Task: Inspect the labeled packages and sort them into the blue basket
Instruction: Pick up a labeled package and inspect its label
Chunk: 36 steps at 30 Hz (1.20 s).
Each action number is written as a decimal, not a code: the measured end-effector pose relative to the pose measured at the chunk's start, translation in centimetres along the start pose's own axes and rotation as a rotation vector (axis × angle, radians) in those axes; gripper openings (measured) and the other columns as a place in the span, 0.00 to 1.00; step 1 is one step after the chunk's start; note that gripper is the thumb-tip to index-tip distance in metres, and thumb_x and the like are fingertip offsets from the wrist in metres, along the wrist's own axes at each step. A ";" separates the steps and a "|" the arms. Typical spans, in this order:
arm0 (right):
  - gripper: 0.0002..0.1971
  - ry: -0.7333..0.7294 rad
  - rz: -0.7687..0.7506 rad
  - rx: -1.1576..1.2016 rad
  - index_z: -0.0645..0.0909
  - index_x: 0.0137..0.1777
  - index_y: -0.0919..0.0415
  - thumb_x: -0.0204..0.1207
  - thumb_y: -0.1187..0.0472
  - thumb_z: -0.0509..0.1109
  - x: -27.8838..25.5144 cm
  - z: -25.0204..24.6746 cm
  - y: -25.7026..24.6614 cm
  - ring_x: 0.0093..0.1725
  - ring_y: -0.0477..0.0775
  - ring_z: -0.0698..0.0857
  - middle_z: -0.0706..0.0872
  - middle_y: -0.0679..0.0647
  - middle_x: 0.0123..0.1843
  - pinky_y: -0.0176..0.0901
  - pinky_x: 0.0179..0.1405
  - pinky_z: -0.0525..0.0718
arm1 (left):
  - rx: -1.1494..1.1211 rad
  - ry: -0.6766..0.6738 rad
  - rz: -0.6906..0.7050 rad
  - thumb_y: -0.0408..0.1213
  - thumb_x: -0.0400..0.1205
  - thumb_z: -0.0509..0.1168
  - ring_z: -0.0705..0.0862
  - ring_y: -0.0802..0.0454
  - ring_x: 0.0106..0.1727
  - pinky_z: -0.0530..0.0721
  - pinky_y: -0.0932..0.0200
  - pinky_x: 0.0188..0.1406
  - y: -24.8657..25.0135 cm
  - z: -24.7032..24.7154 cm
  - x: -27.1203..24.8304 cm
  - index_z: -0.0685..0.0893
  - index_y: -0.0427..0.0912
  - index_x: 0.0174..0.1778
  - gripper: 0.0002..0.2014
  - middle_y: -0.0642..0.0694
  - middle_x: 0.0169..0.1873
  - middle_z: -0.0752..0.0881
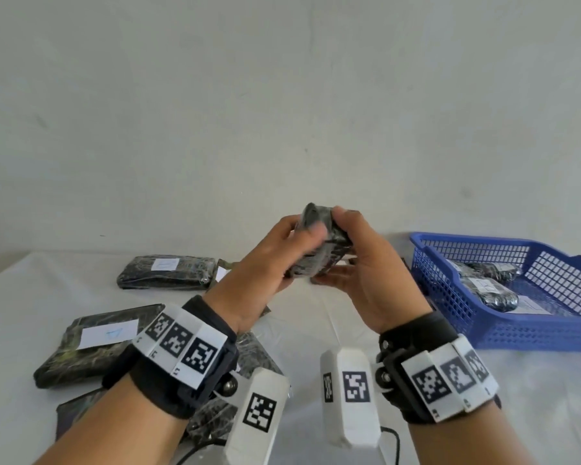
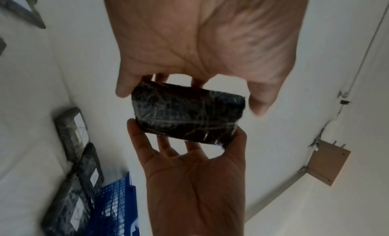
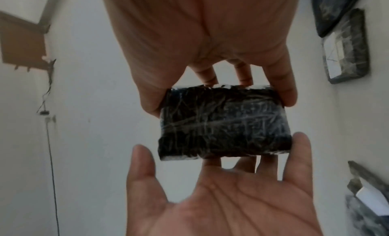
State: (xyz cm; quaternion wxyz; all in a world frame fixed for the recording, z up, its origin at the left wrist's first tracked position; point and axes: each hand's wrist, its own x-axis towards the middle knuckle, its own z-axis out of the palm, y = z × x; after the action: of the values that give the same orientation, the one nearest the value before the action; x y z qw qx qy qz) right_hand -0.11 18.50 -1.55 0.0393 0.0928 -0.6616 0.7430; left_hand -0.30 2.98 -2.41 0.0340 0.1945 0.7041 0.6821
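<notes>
I hold a small black plastic-wrapped package (image 1: 319,253) up in the air over the middle of the table, with both hands on it. My left hand (image 1: 304,234) has its fingers round the package's left edge, and its blurred thumb lies over the near face. My right hand (image 1: 341,250) grips the package from the right, thumb on top and fingers underneath. In the wrist views the package (image 2: 187,116) (image 3: 223,123) shows only dark wrap and no label. The blue basket (image 1: 483,330) stands at the right and holds labeled packages (image 1: 490,292).
Labeled black packages lie on the white table at the left: one at the back (image 1: 166,271), one nearer (image 1: 94,344), more hidden under my forearms. A black cable (image 1: 394,444) runs near the front edge. A bare wall rises behind the table.
</notes>
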 end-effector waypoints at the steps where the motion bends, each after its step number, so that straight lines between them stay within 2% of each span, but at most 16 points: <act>1: 0.29 0.015 -0.028 -0.008 0.86 0.65 0.64 0.78 0.38 0.72 0.0 0.2 0.1 0.53 0.59 0.89 0.91 0.63 0.53 0.69 0.62 0.87 | -0.055 0.031 -0.018 0.69 0.73 0.69 0.87 0.58 0.66 0.80 0.45 0.74 0.1 0.0 0.0 0.88 0.61 0.63 0.26 0.57 0.60 0.91; 3: 0.36 0.015 -0.068 -0.028 0.84 0.67 0.66 0.70 0.36 0.76 0.0 0.4 0.2 0.51 0.56 0.87 0.90 0.62 0.52 0.61 0.56 0.84 | -0.092 0.101 -0.007 0.71 0.66 0.68 0.89 0.56 0.62 0.81 0.38 0.76 0.1 -0.1 0.1 0.90 0.56 0.56 0.29 0.55 0.54 0.93; 5: 0.34 -0.039 -0.070 -0.041 0.82 0.68 0.65 0.71 0.40 0.75 -0.1 0.4 0.1 0.51 0.51 0.87 0.90 0.53 0.51 0.54 0.58 0.82 | -0.091 0.143 0.031 0.68 0.65 0.68 0.90 0.54 0.56 0.83 0.36 0.74 0.2 -0.4 0.2 0.91 0.54 0.50 0.26 0.53 0.49 0.93; 7: 0.32 -0.075 -0.068 -0.040 0.81 0.67 0.66 0.71 0.43 0.75 -0.2 0.3 0.0 0.51 0.49 0.87 0.89 0.51 0.50 0.53 0.61 0.82 | -0.103 0.152 0.055 0.66 0.65 0.68 0.89 0.53 0.56 0.82 0.35 0.74 0.3 -0.5 0.2 0.90 0.54 0.46 0.23 0.51 0.49 0.92; 11: 0.31 -0.062 -0.137 -0.044 0.83 0.62 0.63 0.65 0.41 0.78 -0.2 0.2 -0.3 0.53 0.57 0.85 0.88 0.68 0.55 0.58 0.59 0.79 | -0.109 0.144 0.074 0.65 0.66 0.68 0.87 0.52 0.59 0.80 0.37 0.75 0.4 -0.3 0.0 0.88 0.46 0.54 0.30 0.50 0.51 0.89; 14: 0.23 -0.075 -0.145 -0.024 0.82 0.58 0.63 0.73 0.45 0.76 -0.3 0.3 -0.4 0.53 0.54 0.87 0.89 0.58 0.51 0.58 0.61 0.82 | -0.073 0.156 0.088 0.66 0.66 0.67 0.87 0.47 0.63 0.80 0.33 0.77 0.7 -0.2 -0.1 0.85 0.39 0.64 0.40 0.43 0.56 0.91; 17: 0.19 -0.068 -0.166 -0.007 0.80 0.56 0.63 0.77 0.48 0.71 -0.3 0.2 -0.6 0.52 0.52 0.88 0.88 0.54 0.49 0.56 0.62 0.84 | -0.100 0.135 0.083 0.70 0.67 0.66 0.87 0.47 0.68 0.79 0.36 0.77 1.0 -0.3 -0.3 0.89 0.49 0.60 0.34 0.42 0.63 0.90; 19: 0.24 -0.073 -0.158 -0.032 0.80 0.59 0.67 0.78 0.45 0.69 -0.4 0.4 -0.7 0.54 0.54 0.89 0.89 0.55 0.51 0.57 0.66 0.84 | -0.097 0.126 0.085 0.71 0.68 0.65 0.88 0.49 0.66 0.81 0.37 0.76 1.2 -0.4 -0.3 0.92 0.60 0.52 0.25 0.46 0.58 0.92; 21: 0.29 -0.058 -0.138 -0.070 0.82 0.65 0.68 0.79 0.41 0.67 -0.5 0.4 -0.6 0.61 0.63 0.89 0.90 0.59 0.57 0.63 0.71 0.84 | -0.104 0.122 0.084 0.71 0.68 0.64 0.88 0.49 0.65 0.82 0.37 0.75 1.3 -0.5 -0.4 0.93 0.65 0.47 0.21 0.53 0.52 0.93; 22: 0.28 -0.043 -0.139 -0.076 0.83 0.65 0.67 0.81 0.41 0.67 -0.5 0.4 -0.7 0.61 0.64 0.89 0.91 0.60 0.57 0.65 0.71 0.84 | -0.114 0.112 0.080 0.71 0.68 0.64 0.88 0.50 0.65 0.82 0.38 0.75 1.3 -0.5 -0.4 0.93 0.66 0.47 0.21 0.55 0.51 0.93; 25: 0.23 -0.013 -0.126 -0.029 0.87 0.62 0.62 0.84 0.42 0.67 -0.4 0.3 -0.7 0.53 0.54 0.89 0.92 0.52 0.50 0.62 0.66 0.86 | -0.105 0.098 0.059 0.71 0.66 0.66 0.89 0.52 0.63 0.82 0.38 0.75 1.0 -0.4 -0.5 0.93 0.61 0.50 0.25 0.53 0.53 0.93; 26: 0.25 -0.030 -0.120 -0.041 0.86 0.64 0.61 0.81 0.40 0.69 -0.5 0.3 -0.7 0.54 0.52 0.89 0.92 0.49 0.51 0.60 0.66 0.85 | -0.097 0.107 0.054 0.70 0.65 0.67 0.90 0.52 0.61 0.83 0.36 0.75 1.0 -0.5 -0.4 0.93 0.58 0.51 0.27 0.53 0.52 0.93; 28: 0.28 -0.087 -0.111 -0.100 0.85 0.68 0.57 0.75 0.39 0.71 -0.5 0.0 -0.6 0.56 0.50 0.90 0.92 0.48 0.55 0.58 0.67 0.84 | -0.091 0.108 0.042 0.69 0.65 0.68 0.90 0.56 0.55 0.84 0.38 0.74 1.0 -0.5 -0.2 0.93 0.61 0.47 0.23 0.57 0.46 0.93; 30: 0.26 -0.106 -0.116 -0.122 0.84 0.69 0.56 0.76 0.42 0.71 -0.5 -0.1 -0.5 0.55 0.49 0.91 0.93 0.50 0.55 0.60 0.68 0.84 | -0.096 0.076 0.024 0.69 0.69 0.68 0.90 0.58 0.55 0.84 0.42 0.73 1.3 -0.4 -0.3 0.93 0.66 0.42 0.16 0.61 0.44 0.93; 32: 0.25 -0.103 -0.134 -0.121 0.84 0.68 0.58 0.76 0.44 0.72 -0.5 -0.1 -0.6 0.54 0.50 0.91 0.92 0.57 0.58 0.63 0.68 0.84 | -0.113 0.071 0.028 0.67 0.74 0.66 0.90 0.57 0.57 0.83 0.44 0.72 1.3 -0.4 -0.5 0.93 0.66 0.44 0.15 0.60 0.46 0.93; 36: 0.25 -0.076 -0.243 -0.108 0.84 0.65 0.58 0.72 0.45 0.77 -0.6 0.0 -0.4 0.60 0.56 0.92 0.89 0.63 0.64 0.59 0.69 0.87 | -0.162 0.133 0.079 0.64 0.68 0.71 0.89 0.56 0.60 0.84 0.47 0.70 0.6 -0.6 0.0 0.90 0.50 0.56 0.27 0.52 0.54 0.92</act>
State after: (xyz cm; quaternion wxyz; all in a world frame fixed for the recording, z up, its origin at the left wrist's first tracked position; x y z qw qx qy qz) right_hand 0.50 18.58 -1.31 0.1087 0.1980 -0.6857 0.6920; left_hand -0.32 2.41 -1.77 -0.0240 0.1731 0.6391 0.7490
